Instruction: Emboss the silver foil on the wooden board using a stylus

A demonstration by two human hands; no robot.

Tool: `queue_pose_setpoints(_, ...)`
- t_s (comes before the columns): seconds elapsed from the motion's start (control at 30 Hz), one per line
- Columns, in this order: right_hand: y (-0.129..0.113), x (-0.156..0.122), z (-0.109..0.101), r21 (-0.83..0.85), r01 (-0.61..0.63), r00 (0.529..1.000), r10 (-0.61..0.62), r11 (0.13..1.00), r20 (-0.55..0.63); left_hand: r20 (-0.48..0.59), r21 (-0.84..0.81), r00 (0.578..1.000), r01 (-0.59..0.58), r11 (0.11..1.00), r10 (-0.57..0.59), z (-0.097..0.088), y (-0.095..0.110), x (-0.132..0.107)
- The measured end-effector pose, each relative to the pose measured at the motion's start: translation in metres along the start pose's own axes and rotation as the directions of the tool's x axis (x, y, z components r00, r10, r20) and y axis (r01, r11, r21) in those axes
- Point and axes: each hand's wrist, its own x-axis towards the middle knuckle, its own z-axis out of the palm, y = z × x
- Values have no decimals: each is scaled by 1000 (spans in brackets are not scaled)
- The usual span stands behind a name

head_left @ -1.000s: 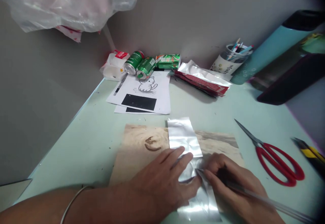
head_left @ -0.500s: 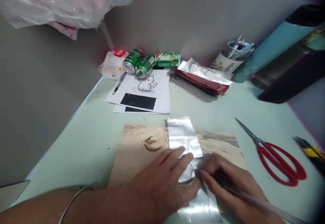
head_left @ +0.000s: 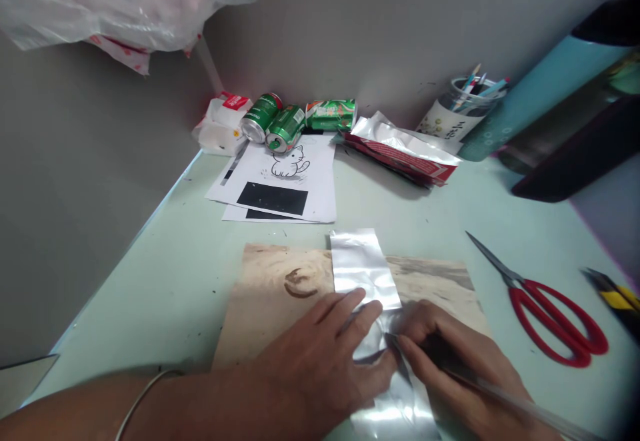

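still, the left hand (head_left: 325, 361) is lying flat, its grip open, on the foil strip (head_left: 363, 271), pinning it to the wooden board (head_left: 270, 294) on the desk (head_left: 400, 208). the right hand (head_left: 460, 368) is keeping its grip closed around the pen (head_left: 500, 398), tip touching the foil just beside the left fingertips, barely shifted since before.

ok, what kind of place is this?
Likely a home craft desk in a corner: scissors, pen cup, cat drawing, and the left hand pinning foil while the right hand holds a stylus to it.
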Motion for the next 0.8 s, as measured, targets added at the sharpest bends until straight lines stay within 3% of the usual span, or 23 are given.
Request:
queue_pose_setpoints(0.4, 0, 1, -1, -14, 13, 1000, -13, 1000, 14, -6, 20, 1000, -6, 1000, 6, -1, 1, 0)
queue_pose_setpoints(0.8, -3, 5, 1, -31, 16, 999, -17, 999, -50, -19, 38, 1000, -2, 999, 3, 0, 1, 0)
